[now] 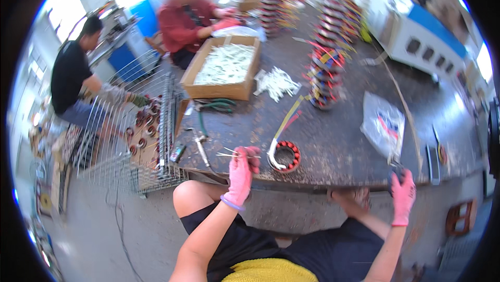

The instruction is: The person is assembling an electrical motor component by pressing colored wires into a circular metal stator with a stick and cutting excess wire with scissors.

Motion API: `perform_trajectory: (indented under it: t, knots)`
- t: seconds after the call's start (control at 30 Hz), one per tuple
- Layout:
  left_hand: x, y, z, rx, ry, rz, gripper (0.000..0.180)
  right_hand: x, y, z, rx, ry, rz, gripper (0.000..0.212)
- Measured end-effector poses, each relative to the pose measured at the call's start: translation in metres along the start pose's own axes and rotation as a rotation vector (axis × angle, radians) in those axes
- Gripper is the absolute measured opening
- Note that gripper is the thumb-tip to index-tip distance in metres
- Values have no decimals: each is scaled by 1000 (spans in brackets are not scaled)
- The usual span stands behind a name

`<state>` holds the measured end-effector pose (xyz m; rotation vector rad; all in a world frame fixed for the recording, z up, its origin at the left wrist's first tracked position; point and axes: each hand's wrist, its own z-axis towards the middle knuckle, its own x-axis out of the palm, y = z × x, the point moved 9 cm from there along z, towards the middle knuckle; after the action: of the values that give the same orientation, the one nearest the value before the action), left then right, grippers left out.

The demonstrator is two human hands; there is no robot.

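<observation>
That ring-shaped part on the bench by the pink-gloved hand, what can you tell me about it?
The ring-shaped part lies flat near the front edge of the dark workbench. It is a round core with an open middle, wound about with red-orange coils. A white strip curls over its left side, and yellow and red leads run up and away from it. The left hand, in a pink glove, holds thin white slivers just beside it, apparently without touching it.

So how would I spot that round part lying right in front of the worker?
Find the dark workbench, then its near edge beside the left hand. There lies a lone wound ring, red inside, with white, yellow and red leads trailing away. The similar rings farther back are stacked; this one lies single.
</observation>
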<state>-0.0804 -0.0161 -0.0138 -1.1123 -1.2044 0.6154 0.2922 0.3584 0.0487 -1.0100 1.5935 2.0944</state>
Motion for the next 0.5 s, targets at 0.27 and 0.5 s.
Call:
perform_trajectory:
  t: [0.27,0.5]
  knots:
    - [-42,-98,7,120,-73,105,33,-82,-160,130,-26,-219,-747,46]
    - [-176,-215,140,208,-126,795,46,-29,-18,88,-338,-117,-298,30]
